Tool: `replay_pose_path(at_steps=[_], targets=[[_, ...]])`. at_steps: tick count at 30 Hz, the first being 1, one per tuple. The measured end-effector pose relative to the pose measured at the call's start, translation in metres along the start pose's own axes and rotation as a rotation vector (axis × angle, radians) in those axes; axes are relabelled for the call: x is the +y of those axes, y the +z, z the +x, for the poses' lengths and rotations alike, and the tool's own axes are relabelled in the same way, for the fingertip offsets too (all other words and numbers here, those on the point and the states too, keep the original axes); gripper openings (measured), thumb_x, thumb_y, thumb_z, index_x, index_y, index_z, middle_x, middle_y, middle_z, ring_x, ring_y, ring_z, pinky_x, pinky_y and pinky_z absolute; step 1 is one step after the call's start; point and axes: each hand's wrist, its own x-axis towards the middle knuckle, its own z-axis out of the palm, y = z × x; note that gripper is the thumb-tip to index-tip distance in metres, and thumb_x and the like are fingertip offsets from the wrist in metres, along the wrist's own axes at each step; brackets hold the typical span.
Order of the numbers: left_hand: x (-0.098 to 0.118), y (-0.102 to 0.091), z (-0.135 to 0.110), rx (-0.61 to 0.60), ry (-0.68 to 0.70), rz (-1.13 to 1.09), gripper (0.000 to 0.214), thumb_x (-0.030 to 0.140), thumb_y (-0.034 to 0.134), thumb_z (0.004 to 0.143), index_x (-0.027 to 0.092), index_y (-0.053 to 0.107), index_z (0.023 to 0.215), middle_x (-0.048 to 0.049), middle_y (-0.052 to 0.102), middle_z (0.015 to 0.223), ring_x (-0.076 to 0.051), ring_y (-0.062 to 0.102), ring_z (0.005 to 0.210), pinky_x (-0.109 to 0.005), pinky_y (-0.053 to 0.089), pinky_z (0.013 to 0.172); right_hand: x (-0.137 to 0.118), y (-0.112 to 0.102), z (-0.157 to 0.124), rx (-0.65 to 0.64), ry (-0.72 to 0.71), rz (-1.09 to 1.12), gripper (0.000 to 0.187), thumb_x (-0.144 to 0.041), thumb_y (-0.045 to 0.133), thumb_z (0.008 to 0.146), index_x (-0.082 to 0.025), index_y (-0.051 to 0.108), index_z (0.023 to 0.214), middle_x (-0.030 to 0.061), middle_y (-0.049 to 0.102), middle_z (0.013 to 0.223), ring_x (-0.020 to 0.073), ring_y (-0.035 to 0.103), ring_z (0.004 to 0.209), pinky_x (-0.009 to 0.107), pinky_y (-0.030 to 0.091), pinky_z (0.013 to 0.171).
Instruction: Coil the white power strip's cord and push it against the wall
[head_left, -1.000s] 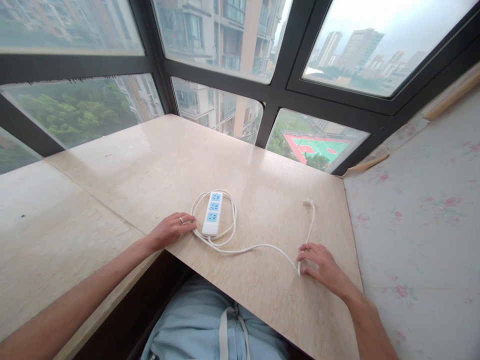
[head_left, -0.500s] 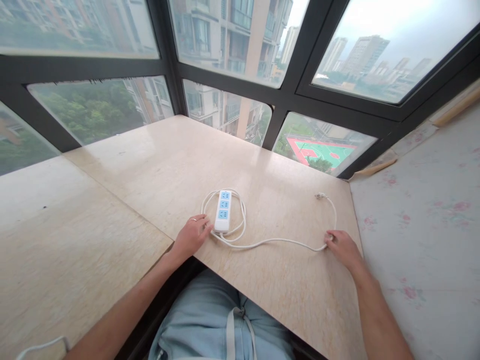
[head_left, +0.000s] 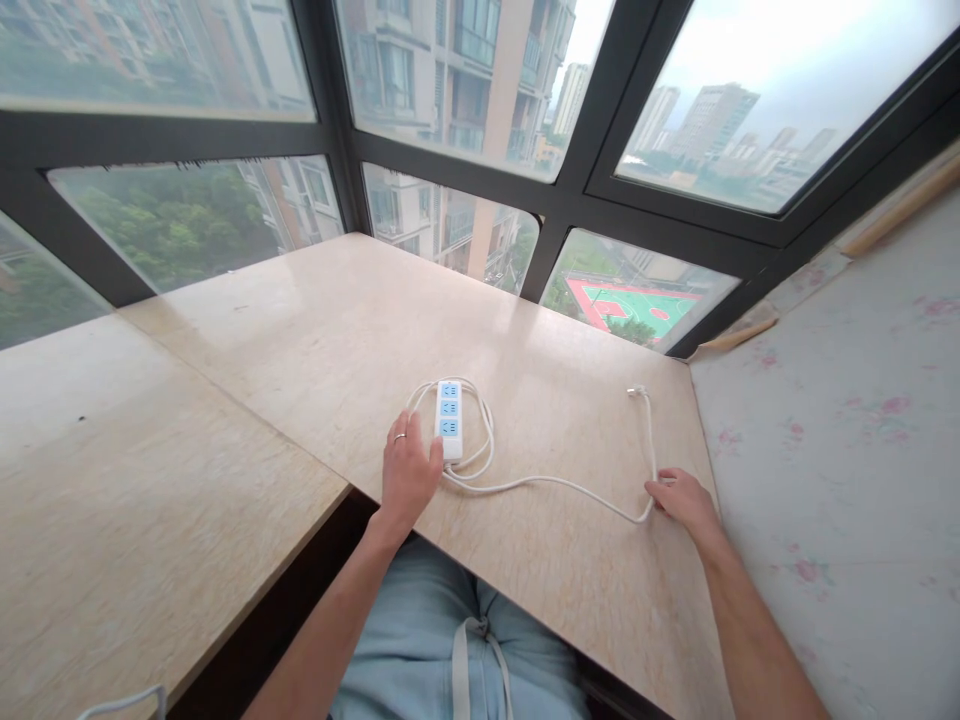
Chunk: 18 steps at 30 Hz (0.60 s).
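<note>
A white power strip [head_left: 450, 447] with three blue socket faces lies on the tan tabletop, its white cord [head_left: 551, 480] looped around it. My left hand [head_left: 409, 470], a ring on one finger, rests at the strip's lower left. Its fingers stretch over the left side of the loop, and the thumb is at the strip's edge. Farther right, my right hand [head_left: 684, 502] pinches the cord between thumb and fingers, close to the tabletop. From there the cord runs up to its plug [head_left: 636, 391], which lies on the surface.
The tabletop [head_left: 322, 330] meets dark window frames [head_left: 450, 180] at the back and a flowered wall [head_left: 825, 480] on the right. A stepped front edge lies by my lap. Part of another white cable [head_left: 124, 705] shows at the lower left.
My left hand has moved up and right along the strip, its fingers now extended over the loop. My right hand has slid the cord slightly, so the bend beside it sits lower.
</note>
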Motion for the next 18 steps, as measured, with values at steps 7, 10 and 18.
replay_pose_path(at_steps=[7, 10, 18], targets=[[0.004, 0.011, 0.004, -0.107, -0.046, 0.069, 0.061, 0.041, 0.047, 0.091, 0.001, 0.041, 0.137, -0.0296, 0.039, 0.146, -0.039, 0.031, 0.141, -0.054, 0.031, 0.112, -0.003, -0.002, -0.009, -0.084, 0.073, 0.442, 0.014, -0.018, 0.055, 0.076, -0.021, 0.053, 0.062, 0.0015, 0.063, 0.056, 0.0155, 0.065, 0.056, 0.026, 0.055, 0.055], [0.009, 0.018, 0.008, -0.204, -0.162, 0.092, 0.067, 0.046, 0.043, 0.092, -0.002, 0.039, 0.139, -0.0317, 0.038, 0.147, -0.038, 0.030, 0.142, -0.052, 0.029, 0.114, -0.006, -0.010, -0.012, -0.222, 0.122, 0.817, 0.012, -0.012, 0.055, 0.079, -0.018, 0.062, 0.072, 0.0050, 0.071, 0.071, 0.0143, 0.070, 0.067, 0.024, 0.060, 0.064], [0.040, 0.023, 0.015, -0.247, -0.291, 0.177, 0.096, 0.072, 0.044, 0.082, 0.000, 0.034, 0.145, -0.0332, 0.027, 0.152, -0.046, 0.021, 0.143, -0.059, 0.020, 0.113, -0.006, -0.018, -0.015, -0.462, 0.121, 1.300, 0.023, -0.004, 0.065, 0.079, -0.012, 0.069, 0.100, 0.0036, 0.074, 0.080, 0.0088, 0.069, 0.060, 0.013, 0.060, 0.059]])
